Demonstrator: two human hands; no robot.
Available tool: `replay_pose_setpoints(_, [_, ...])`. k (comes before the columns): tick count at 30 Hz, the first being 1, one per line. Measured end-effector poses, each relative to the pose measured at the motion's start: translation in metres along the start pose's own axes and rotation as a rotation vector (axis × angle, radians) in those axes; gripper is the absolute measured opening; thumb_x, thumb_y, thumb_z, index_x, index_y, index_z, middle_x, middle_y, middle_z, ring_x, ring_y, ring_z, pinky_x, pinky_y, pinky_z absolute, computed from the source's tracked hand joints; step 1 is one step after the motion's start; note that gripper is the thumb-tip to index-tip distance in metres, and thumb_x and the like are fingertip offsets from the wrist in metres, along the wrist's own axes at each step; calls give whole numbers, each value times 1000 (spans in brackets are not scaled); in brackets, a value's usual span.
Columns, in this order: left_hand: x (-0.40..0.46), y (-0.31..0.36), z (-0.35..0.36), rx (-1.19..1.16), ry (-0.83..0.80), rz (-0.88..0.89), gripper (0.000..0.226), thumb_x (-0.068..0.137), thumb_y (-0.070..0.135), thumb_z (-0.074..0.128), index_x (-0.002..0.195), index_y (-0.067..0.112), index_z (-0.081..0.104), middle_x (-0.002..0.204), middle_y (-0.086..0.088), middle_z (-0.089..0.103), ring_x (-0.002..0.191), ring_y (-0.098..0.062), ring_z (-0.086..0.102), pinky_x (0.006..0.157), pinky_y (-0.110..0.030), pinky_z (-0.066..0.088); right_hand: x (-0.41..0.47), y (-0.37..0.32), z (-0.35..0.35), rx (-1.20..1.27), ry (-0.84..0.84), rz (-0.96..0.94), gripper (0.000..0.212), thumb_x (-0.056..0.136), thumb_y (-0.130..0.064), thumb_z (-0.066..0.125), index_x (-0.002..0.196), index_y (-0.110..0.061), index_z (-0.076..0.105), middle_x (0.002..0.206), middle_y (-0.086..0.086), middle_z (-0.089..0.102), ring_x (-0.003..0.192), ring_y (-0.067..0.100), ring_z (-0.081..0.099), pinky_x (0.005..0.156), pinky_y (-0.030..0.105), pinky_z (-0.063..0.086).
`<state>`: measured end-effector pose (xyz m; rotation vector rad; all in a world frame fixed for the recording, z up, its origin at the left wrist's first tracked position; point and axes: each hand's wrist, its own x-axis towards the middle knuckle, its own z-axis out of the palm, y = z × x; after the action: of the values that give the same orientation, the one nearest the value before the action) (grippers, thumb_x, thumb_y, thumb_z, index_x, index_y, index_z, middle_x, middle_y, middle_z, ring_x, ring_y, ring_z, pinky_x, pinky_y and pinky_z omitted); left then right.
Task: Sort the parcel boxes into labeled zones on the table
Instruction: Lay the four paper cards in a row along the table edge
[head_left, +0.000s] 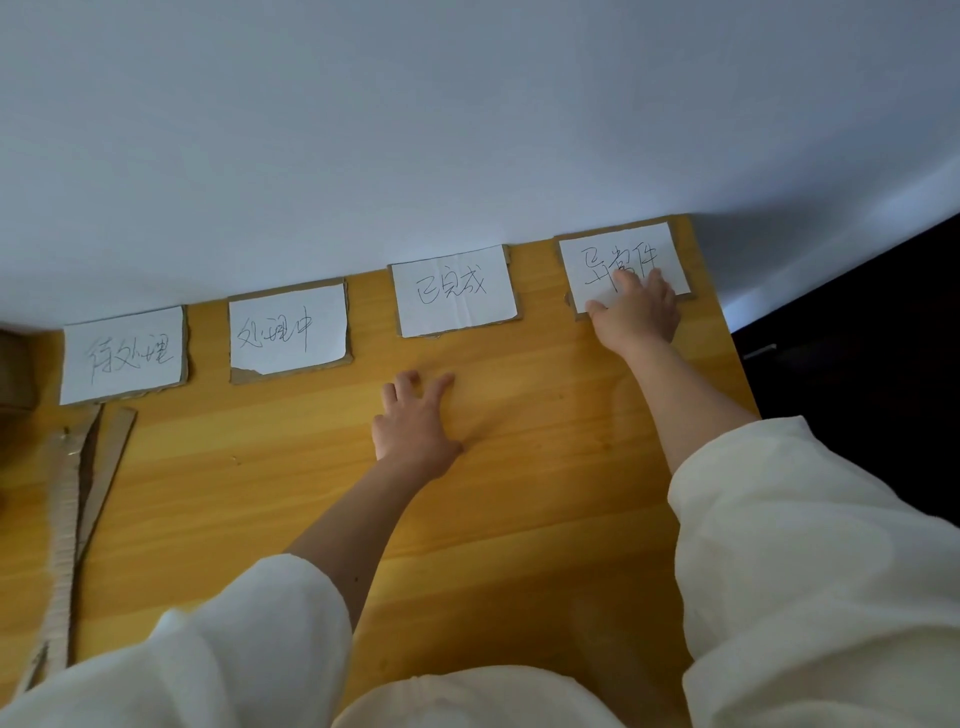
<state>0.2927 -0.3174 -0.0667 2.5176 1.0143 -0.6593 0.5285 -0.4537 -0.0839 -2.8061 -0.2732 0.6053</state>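
Four handwritten paper labels on cardboard backings sat in a row along the wooden table's (519, 519) far edge against the white wall (415, 130). The right hand (636, 312) lay flat, fingers spread, pressing the rightmost label (621, 257), right by the table's right edge. The left hand (413, 421) rested flat, fingers splayed, on bare wood below the third label (454, 291). Second label (288, 330) and leftmost label (122, 356) untouched. Cardboard strips (78, 519) cut off at left. No parcel boxes were visible.
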Motion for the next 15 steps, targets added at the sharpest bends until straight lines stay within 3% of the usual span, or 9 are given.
replay_pose_setpoints(4, [-4, -10, -1, -89, -45, 46, 81, 79, 41, 73, 147, 38, 30, 156, 0, 16, 142, -24, 18, 104, -42, 41, -4, -1, -6, -91, -67, -44, 71, 94, -55, 47, 154, -28, 21, 164, 12, 3, 151, 32, -4, 121, 50, 2])
replay_pose_setpoints(7, [-11, -23, -1, -267, -76, 72, 70, 83, 33, 71, 145, 33, 38, 158, 1, 20, 144, -24, 18, 110, -43, 33, -24, -6, -7, -34, 33, -98, 66, 95, -55, 46, 152, -28, 28, 164, 10, 10, 151, 30, 0, 121, 48, 2])
replay_pose_setpoints(10, [-27, -39, 1, -401, -42, 61, 52, 87, 30, 67, 136, 32, 50, 148, 2, 42, 135, -20, 37, 105, -37, 39, -63, -18, -1, 73, 87, -225, 49, 96, -48, 50, 140, -27, 49, 153, 6, 40, 143, 27, 30, 116, 46, 26])
replay_pose_setpoints(12, [-43, -52, 3, -522, -38, 25, 41, 88, 28, 66, 128, 31, 57, 136, 5, 55, 127, -17, 49, 98, -32, 45, -94, -27, 4, 189, 8, -302, 38, 97, -41, 52, 131, -25, 57, 138, 0, 56, 124, 21, 51, 100, 37, 44])
replay_pose_setpoints(15, [-69, -75, 9, -649, -32, -32, 30, 88, 26, 66, 118, 30, 63, 121, 7, 64, 117, -13, 56, 91, -30, 48, -142, -43, 11, 274, -105, -394, 29, 98, -37, 53, 120, -21, 65, 117, -5, 68, 95, 11, 61, 79, 27, 52])
